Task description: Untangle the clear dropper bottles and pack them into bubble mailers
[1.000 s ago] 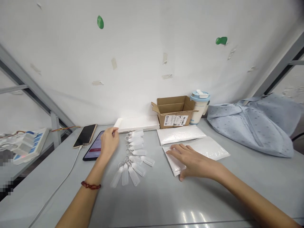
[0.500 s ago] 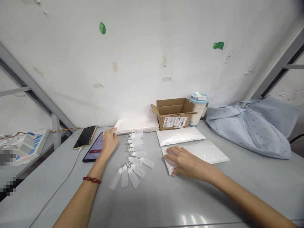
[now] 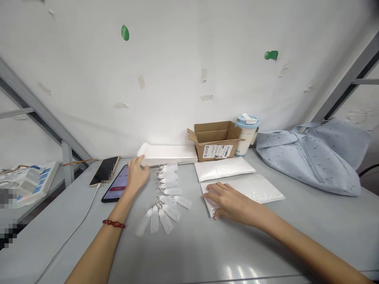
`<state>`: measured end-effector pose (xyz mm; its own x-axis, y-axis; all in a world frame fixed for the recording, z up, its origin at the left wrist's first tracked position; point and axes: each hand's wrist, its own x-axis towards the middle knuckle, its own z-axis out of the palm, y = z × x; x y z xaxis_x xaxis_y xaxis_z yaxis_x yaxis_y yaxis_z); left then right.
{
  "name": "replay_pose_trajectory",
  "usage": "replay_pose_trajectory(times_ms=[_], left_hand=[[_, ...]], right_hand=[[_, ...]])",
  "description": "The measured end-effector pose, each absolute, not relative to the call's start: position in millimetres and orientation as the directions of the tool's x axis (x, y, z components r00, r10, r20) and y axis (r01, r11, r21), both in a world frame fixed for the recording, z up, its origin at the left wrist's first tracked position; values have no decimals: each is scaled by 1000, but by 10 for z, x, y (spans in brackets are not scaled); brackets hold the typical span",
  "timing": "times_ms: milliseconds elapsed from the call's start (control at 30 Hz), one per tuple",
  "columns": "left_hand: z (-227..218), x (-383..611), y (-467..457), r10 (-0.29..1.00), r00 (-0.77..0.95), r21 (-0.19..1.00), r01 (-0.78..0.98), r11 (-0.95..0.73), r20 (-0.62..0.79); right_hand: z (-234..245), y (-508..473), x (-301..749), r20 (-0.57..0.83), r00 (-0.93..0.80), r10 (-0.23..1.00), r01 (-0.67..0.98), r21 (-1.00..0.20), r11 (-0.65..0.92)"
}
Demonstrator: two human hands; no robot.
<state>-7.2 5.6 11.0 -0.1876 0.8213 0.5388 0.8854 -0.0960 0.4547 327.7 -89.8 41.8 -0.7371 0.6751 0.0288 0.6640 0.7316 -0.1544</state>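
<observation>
My left hand (image 3: pixel 138 173), a red beaded bracelet on its wrist, is at the left end of a stack of white envelopes (image 3: pixel 174 154) by the wall. Its fingertips pinch the top envelope, whose end curls upward. My right hand (image 3: pixel 226 199) lies over the left end of a white padded envelope (image 3: pixel 260 189), fingers spread, thumb at the near edge. Behind that lies another white padded envelope (image 3: pixel 223 169). Between my hands are several translucent white tags with rings (image 3: pixel 167 201), some in a column and some fanned out.
An open cardboard box (image 3: pixel 217 144) and a cup with a blue lid (image 3: pixel 246 134) stand against the wall. A pale blue cloth bag (image 3: pixel 310 157) lies at right. Two phones are at left, one dark with a lit screen (image 3: pixel 118 183), one charging (image 3: pixel 104 170). A power strip (image 3: pixel 35 181) sits beyond.
The left end of the top envelope has risen and curled up at my left fingertips. My right hand stays on the padded envelope. The view has shifted slightly.
</observation>
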Motion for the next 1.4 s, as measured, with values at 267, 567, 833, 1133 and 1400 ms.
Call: replay_pose_trajectory(times_ms=[267,567,833,1133,1400], left_hand=[[471,76,-156,599,-668,896,288,-338,441],[637,289,-315,698,-660,928,-6,-374,277],[451,656,-444,812,-527,959,21,-284,252],[435,873,-600,884,-431,981,16,-193,181],[515,1077,-873,991,-130,999,31,-27,31]], right_hand=[[499,-923,3272,41,-734,678,668,-143,730],[426,-882,3250,544,-627,557,623,-78,778],[462,-986,3204,830,-303,467,777,-68,625],[539,-1070,3203,790,-319,523,732,-145,666],[382,-896,3216,467,-406,785,849,-126,514]])
